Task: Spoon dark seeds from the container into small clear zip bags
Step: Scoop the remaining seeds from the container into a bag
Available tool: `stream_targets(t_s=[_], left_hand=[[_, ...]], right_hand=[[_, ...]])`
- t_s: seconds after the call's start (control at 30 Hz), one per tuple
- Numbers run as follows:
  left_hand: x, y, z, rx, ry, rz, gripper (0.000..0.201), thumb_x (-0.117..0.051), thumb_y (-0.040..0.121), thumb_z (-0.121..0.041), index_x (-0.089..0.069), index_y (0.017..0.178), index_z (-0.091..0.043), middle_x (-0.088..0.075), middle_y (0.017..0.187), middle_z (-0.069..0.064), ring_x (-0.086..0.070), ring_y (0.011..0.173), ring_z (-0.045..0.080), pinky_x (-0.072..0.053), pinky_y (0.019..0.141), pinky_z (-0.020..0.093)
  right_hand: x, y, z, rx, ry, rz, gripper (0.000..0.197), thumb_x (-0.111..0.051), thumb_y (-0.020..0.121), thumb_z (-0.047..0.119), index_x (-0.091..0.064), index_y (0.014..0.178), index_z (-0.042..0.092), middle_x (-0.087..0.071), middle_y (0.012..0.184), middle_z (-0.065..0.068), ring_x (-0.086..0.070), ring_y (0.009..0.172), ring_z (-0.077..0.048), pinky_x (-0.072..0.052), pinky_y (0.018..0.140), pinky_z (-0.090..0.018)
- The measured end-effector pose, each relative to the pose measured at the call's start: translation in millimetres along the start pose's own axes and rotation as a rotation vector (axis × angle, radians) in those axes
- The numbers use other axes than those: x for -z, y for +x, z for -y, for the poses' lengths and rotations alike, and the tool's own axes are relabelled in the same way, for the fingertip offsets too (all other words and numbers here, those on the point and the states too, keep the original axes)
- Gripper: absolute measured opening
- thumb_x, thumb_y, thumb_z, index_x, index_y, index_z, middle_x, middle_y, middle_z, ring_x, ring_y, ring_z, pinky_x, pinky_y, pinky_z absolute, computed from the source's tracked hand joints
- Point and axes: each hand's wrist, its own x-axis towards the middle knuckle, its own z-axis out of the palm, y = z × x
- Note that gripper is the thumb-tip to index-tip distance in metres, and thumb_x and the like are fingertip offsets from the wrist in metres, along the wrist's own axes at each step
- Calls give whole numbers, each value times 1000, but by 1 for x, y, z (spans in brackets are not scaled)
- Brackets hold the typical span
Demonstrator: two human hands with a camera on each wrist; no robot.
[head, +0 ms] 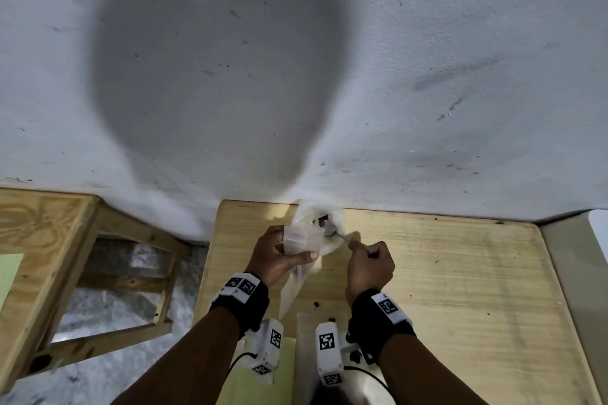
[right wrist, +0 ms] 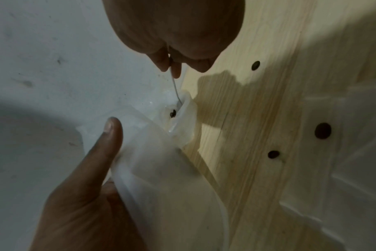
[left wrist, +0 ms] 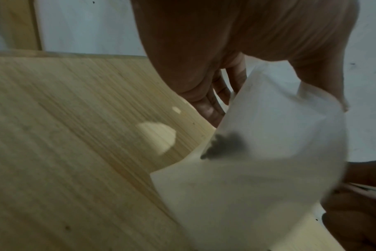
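At the desk's (head: 460,273) far edge, the left hand (head: 279,260) grips a bag (head: 297,238) between thumb and curled fingers. The right hand (head: 370,268) pinches a spoon (head: 342,236), its bowl inside the container (head: 329,220). Loose seeds (right wrist: 322,130) lie near the front edge.
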Motion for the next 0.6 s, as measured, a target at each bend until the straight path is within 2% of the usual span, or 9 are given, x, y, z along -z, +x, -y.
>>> stream_targets(t_s=[0.13,0.23,0.3,0.37,0.5,0.6], left_hand=[[-4,-2,-1,59,-107,27,73,-92,47,-43,-70,110,-14,-75,106,2,-72,98,15,-57,78,26],[-7,-4,-4,120,-168,50,52,-92,63,-27,-73,108,-13,-76,105,2,-72,99,17,-55,81,29],[-9,-6,-5,155,-202,73,43,-88,68,-22,-73,107,-13,-77,103,3,-72,100,20,-53,81,30],[-9,-7,-5,179,-210,90,44,-89,68,-23,-73,108,-12,-77,103,4,-72,101,22,-53,81,31],[-5,-6,-2,204,-197,133,66,-92,53,-38,-73,110,-9,-76,106,8,-71,103,27,-54,97,47],[-2,-7,1,206,-191,152,64,-92,53,-39,-74,108,-10,-76,106,10,-71,103,29,-50,101,51]], right_hand=[[-3,1,2,41,-35,-45,46,-74,79,14,-33,58,16,-42,58,-4,-37,57,-23,-41,58,-33],[-7,-1,5,69,-21,-61,50,-77,82,24,-34,58,16,-44,55,-5,-38,54,-24,-43,56,-32],[-10,-3,5,72,-3,-74,50,-76,84,23,-33,59,16,-42,55,-5,-37,53,-23,-41,56,-31],[-11,-3,1,43,10,-74,47,-74,84,18,-33,59,17,-44,57,-6,-39,56,-22,-40,58,-31],[-5,-2,-6,-54,30,-53,46,-75,81,17,-35,59,18,-40,59,-3,-35,57,-23,-38,59,-32],[-3,1,-7,-47,44,-6,48,-76,79,12,-33,59,18,-35,58,-1,-29,57,-21,-33,58,-31]])
